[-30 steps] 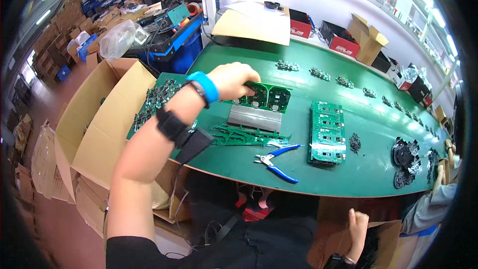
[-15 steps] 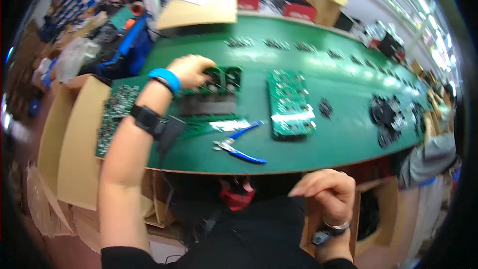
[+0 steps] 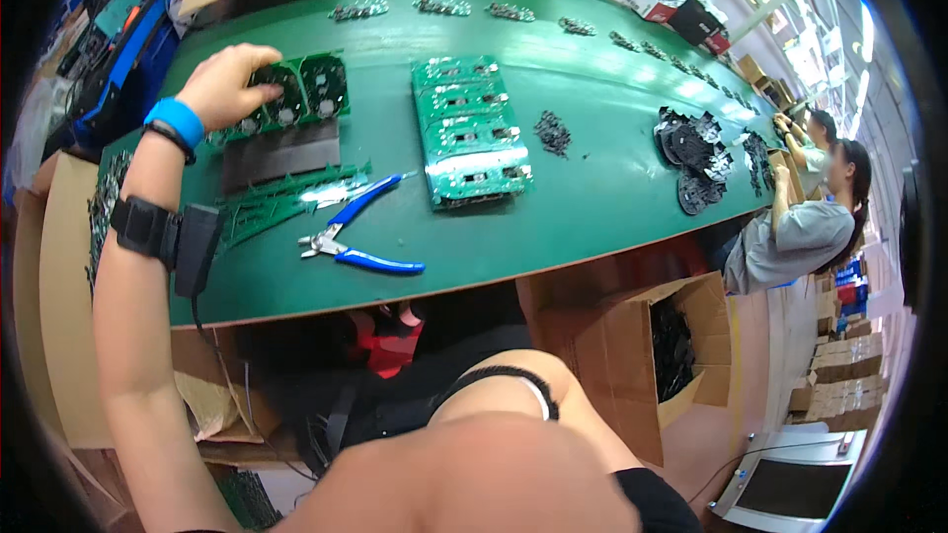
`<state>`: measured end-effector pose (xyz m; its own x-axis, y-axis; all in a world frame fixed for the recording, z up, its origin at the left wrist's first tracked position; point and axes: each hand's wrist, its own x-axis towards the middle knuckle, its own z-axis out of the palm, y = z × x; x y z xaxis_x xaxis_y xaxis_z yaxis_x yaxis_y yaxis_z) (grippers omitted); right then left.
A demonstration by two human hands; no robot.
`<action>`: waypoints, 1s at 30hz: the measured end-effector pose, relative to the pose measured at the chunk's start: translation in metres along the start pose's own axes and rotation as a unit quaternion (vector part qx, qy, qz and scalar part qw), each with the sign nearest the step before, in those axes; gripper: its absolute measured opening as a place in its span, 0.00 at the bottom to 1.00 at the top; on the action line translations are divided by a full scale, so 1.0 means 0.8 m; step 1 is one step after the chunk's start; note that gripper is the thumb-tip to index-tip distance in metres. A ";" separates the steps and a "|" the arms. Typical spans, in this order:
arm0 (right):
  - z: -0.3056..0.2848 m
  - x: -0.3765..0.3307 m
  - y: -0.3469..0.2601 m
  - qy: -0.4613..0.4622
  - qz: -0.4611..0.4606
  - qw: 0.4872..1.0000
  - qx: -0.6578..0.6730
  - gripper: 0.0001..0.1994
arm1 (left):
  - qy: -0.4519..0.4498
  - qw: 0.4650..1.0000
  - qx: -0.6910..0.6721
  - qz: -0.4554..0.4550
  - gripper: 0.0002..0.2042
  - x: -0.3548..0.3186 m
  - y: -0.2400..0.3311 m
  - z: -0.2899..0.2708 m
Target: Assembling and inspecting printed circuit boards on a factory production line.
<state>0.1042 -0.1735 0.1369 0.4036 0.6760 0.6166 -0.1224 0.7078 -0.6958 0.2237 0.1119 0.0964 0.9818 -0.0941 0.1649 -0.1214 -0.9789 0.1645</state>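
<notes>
My left hand, with a blue wristband, is closed over the far left part of a green circuit board panel with round black sections. The panel rests tilted along a dark flat block. Thin green board strips lie in front of that block. Nearby are diagonal cutters with blue handles, spread apart on the table. A stack of green circuit boards sits to their right. Raised very close to the camera, my right hand is large and blurred, its fingers not distinguishable.
The green table carries a small pile of black parts, a heap of black plastic pieces and a row of small board stacks. A cardboard box stands below. Two people work at the far right.
The view has swung to the right, so the table things sit farther left. My right hand has come up from the lower right toward the camera. The left hand stays at the panel.
</notes>
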 end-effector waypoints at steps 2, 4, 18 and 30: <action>0.002 0.007 0.016 -0.012 0.001 1.000 0.019 0.04 | 0.034 0.999 -0.004 0.033 0.17 -0.001 0.001 0.005; 0.002 0.003 0.018 -0.023 0.006 0.999 0.042 0.03 | 0.017 1.000 -0.004 0.011 0.16 0.003 0.011 0.003; -0.003 0.028 0.015 -0.078 -0.011 0.986 0.149 0.02 | -0.013 1.000 0.000 -0.016 0.16 -0.001 0.025 -0.010; -0.025 0.055 0.015 -0.107 -0.012 0.970 0.217 0.01 | 0.030 0.997 -0.040 0.067 0.15 0.005 0.016 0.003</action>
<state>0.1385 -0.1397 0.1480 0.2190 0.6525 0.7254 -0.5036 0.7124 -0.4888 0.2267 0.0985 0.0967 0.9458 -0.2092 0.2485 -0.2641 -0.9405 0.2136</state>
